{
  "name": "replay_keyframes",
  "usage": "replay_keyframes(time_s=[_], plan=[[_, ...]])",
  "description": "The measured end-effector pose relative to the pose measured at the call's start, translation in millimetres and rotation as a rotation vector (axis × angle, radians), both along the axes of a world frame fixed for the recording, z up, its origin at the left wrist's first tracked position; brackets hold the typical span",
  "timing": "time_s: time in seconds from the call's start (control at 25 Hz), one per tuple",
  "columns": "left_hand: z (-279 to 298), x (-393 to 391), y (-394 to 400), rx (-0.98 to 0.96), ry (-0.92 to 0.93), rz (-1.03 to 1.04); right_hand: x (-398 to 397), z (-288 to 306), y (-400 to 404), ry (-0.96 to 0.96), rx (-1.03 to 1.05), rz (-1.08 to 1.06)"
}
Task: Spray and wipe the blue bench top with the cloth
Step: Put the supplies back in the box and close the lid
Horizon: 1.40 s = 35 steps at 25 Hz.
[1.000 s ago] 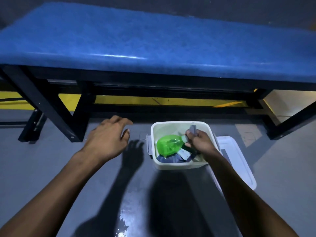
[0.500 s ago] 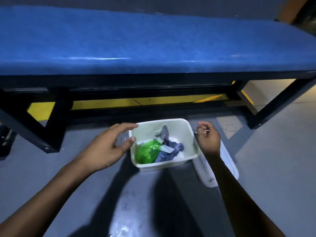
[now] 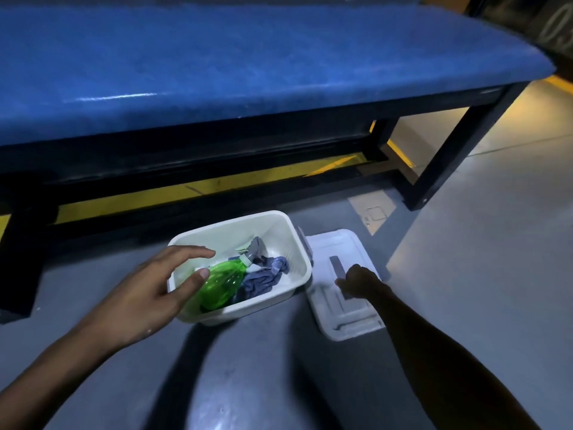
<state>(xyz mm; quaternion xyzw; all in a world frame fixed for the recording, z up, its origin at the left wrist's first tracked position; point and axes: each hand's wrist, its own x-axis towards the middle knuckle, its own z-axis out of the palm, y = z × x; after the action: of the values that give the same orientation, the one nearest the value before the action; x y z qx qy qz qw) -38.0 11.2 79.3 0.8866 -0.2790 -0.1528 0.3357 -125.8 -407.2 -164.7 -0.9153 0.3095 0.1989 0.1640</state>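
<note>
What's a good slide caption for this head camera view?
Left hand reaching for green spray bottle in white tub.

There is one view only, from a camera worn on the person's head, looking forward and steeply down at the floor (image 3: 465, 274). It sits close above the white tub (image 3: 297, 243) at near centre, with both forearms reaching in from the near edge. Farther off, the blue bench top (image 3: 248, 57) spans the far side, running left to right.
</note>
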Motion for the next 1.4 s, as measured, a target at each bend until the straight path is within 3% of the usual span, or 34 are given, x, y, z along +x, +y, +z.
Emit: replay_keyframes(time_s=[0.12,0.36,0.44,0.56,0.68,0.84,1.04,1.4], plan=[[-4.2,7.2,7.7,0.045,0.021,0.010,-24.5,25.9,1.2,0.003,-0.129,0.076],[-30.7,43.2,31.4,0.076,0.063,0.249,-13.4,160.2,-11.4,-0.332,-0.175,-0.072],[-45.1,52.6,40.4,0.018,0.191,0.389,3.9,205.9,9.6,-0.497,-0.139,0.049],[-65.4,44.9,46.4,-0.102,0.445,0.565,41.2,243.9,66.1,-0.684,-0.058,0.416],[-82.7,29.4,47.1,-0.233,0.725,0.719,85.7,234.3,132.4,-0.630,0.020,0.726],[-85.2,27.4,48.4,-0.267,0.889,0.763,114.7,189.7,180.1,-0.408,0.015,0.959],[-74.8,27.1,35.9,-0.324,0.955,0.713,115.2,155.7,170.4,-0.370,0.084,0.927],[-99.8,36.3,29.7,-0.418,0.962,0.775,85.0,124.3,167.9,-0.637,0.073,0.742]])
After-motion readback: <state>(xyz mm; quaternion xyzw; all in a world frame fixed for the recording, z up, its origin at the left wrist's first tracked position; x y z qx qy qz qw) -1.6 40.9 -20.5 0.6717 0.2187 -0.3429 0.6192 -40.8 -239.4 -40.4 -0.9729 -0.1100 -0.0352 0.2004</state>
